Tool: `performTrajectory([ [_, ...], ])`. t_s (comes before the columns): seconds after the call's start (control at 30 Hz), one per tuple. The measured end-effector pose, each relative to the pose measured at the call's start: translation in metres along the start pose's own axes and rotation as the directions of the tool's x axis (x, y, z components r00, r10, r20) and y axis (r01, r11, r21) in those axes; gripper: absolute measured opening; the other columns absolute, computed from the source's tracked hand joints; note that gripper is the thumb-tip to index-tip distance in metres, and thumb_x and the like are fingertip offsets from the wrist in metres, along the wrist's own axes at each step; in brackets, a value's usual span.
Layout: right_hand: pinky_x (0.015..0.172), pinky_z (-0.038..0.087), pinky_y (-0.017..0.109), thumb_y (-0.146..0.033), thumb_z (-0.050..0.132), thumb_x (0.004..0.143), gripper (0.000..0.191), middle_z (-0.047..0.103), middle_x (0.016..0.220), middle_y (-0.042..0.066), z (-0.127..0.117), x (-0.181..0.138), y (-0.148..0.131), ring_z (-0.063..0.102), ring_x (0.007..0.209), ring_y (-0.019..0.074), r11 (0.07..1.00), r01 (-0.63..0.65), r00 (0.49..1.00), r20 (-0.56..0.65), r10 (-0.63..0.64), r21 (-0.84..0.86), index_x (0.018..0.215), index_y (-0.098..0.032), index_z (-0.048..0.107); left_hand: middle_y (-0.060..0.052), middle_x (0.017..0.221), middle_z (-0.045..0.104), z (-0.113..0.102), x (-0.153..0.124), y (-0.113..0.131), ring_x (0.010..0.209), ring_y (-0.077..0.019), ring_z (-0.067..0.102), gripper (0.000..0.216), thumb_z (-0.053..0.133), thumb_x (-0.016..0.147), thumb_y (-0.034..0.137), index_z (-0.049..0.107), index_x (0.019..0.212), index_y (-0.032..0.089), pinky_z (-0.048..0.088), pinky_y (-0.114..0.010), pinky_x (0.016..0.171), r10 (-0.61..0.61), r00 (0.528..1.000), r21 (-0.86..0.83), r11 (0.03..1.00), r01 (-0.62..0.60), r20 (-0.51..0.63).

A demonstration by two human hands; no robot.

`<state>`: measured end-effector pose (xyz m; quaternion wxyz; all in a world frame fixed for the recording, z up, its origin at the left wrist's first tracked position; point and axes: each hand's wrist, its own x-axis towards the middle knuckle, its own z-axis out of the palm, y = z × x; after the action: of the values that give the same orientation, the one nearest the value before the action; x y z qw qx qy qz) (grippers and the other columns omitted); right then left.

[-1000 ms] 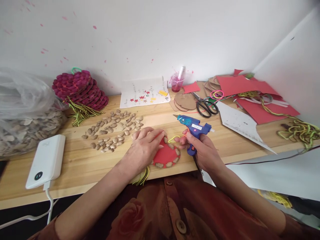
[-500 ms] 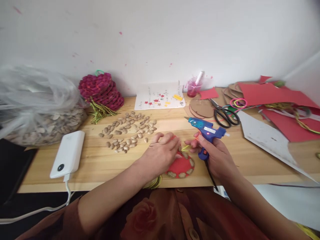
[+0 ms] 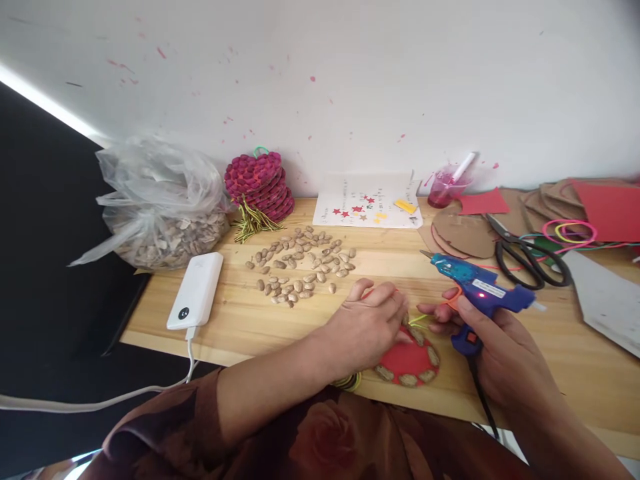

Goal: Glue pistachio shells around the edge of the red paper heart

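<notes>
My right hand grips a blue glue gun by its handle, nozzle pointing left, its cord trailing off the table's front edge. My left hand rests palm down, fingers together, pressing on the left part of a red disc that has pistachio shells glued round its rim. A yellow-green cord sticks out from under the disc. Loose pistachio shells lie scattered just left of and behind my left hand.
A clear bag of shells and a white power bank with cable stand at the left. Dark red shell-covered discs lean on the wall. Star sticker sheet, pink cup, cardboard circles, scissors, rubber bands and red paper lie at the right.
The view has swung left, so everything sits further right in the picture. Both hands keep their hold on the disc and the glue gun.
</notes>
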<state>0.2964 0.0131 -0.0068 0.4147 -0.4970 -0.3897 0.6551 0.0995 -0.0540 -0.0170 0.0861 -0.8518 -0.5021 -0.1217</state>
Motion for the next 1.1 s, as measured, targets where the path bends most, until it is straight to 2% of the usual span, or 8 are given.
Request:
performTrajectory([
  [0.37,0.064,0.06,0.022,-0.046,0.09,0.071,0.033,0.069,0.07,0.001,0.002,-0.001,0.0,0.076,0.084,0.0226,1.0,0.03,0.999,0.034,-0.03,-0.003,0.086,-0.023,0.072,-0.013,0.134,0.068,0.004,-0.002,0.001,0.129,-0.0268,0.053,0.045,0.046,0.106,0.045,0.065,0.132,0.013,0.035,-0.045,0.11,-0.036,0.999,-0.03,0.999,0.035,-0.015],
  [0.5,0.063,0.059,0.024,-0.045,0.089,0.073,0.032,0.068,0.07,0.001,0.001,-0.001,0.0,0.075,0.084,0.0231,0.999,0.049,0.998,0.045,-0.049,0.0,0.088,-0.022,0.072,-0.01,0.135,0.07,-0.005,-0.002,-0.005,0.131,-0.0268,0.053,0.045,0.047,0.105,0.049,0.067,0.131,0.018,0.034,-0.045,0.109,-0.098,0.985,-0.101,0.991,0.084,-0.14],
  [0.57,0.063,0.059,0.024,-0.044,0.089,0.074,0.031,0.067,0.069,0.001,0.001,-0.001,0.0,0.075,0.083,0.0231,0.998,0.059,0.997,0.051,-0.059,0.003,0.089,-0.022,0.072,-0.007,0.132,0.072,-0.018,-0.005,-0.017,0.129,-0.0263,0.055,0.04,0.049,0.104,0.05,0.07,0.128,0.026,0.034,-0.045,0.107,-0.176,0.961,-0.13,0.98,0.15,-0.215],
  [0.63,0.062,0.059,0.025,-0.045,0.089,0.073,0.033,0.066,0.069,0.001,0.001,-0.002,-0.002,0.075,0.082,0.0235,0.998,0.065,0.997,0.053,-0.064,-0.004,0.088,-0.022,0.072,-0.003,0.11,0.079,-0.035,-0.01,-0.035,0.119,-0.0255,0.059,0.031,0.054,0.103,0.048,0.077,0.108,0.029,0.035,-0.046,0.105,-0.299,0.918,-0.164,0.951,0.263,-0.262],
  [0.73,0.061,0.058,0.026,-0.046,0.09,0.072,0.034,0.065,0.068,0.001,0.002,-0.004,-0.003,0.075,0.08,0.0238,0.997,0.074,0.996,0.042,-0.073,-0.01,0.087,-0.022,0.071,-0.004,0.089,0.078,-0.055,-0.022,-0.071,0.104,-0.0256,0.064,0.035,0.056,0.103,0.041,0.077,0.081,0.024,0.038,-0.046,0.099,-0.507,0.831,-0.182,0.861,0.476,-0.229],
  [0.83,0.061,0.058,0.025,-0.046,0.089,0.072,0.033,0.065,0.067,0.0,0.005,-0.005,-0.004,0.074,0.078,0.0224,0.996,0.09,0.995,0.043,-0.09,-0.014,0.084,-0.021,0.071,-0.004,0.093,0.079,-0.059,-0.034,-0.1,0.101,-0.0266,0.064,0.024,0.06,0.1,0.03,0.077,0.085,0.023,0.04,-0.046,0.095,-0.623,0.764,-0.21,0.78,0.589,-0.171],
  [0.97,0.059,0.057,0.025,-0.049,0.09,0.07,0.036,0.065,0.065,0.0,0.006,-0.005,-0.004,0.074,0.076,0.0225,0.993,0.115,0.993,0.04,-0.114,-0.025,0.082,-0.021,0.07,-0.005,0.099,0.079,-0.044,-0.04,-0.113,0.103,-0.0277,0.063,0.016,0.064,0.093,0.021,0.08,0.092,0.024,0.041,-0.045,0.096,-0.574,0.809,-0.197,0.814,0.547,-0.125],
  [1.1,0.058,0.058,0.027,-0.051,0.091,0.067,0.039,0.065,0.065,0.0,0.005,-0.004,-0.002,0.074,0.075,0.0235,0.992,0.122,0.992,0.025,-0.121,-0.032,0.082,-0.021,0.07,-0.007,0.102,0.079,-0.032,-0.032,-0.113,0.108,-0.0305,0.06,0.02,0.062,0.091,0.019,0.08,0.097,0.025,0.039,-0.049,0.096,-0.532,0.847,-0.152,0.836,0.527,0.01],
])
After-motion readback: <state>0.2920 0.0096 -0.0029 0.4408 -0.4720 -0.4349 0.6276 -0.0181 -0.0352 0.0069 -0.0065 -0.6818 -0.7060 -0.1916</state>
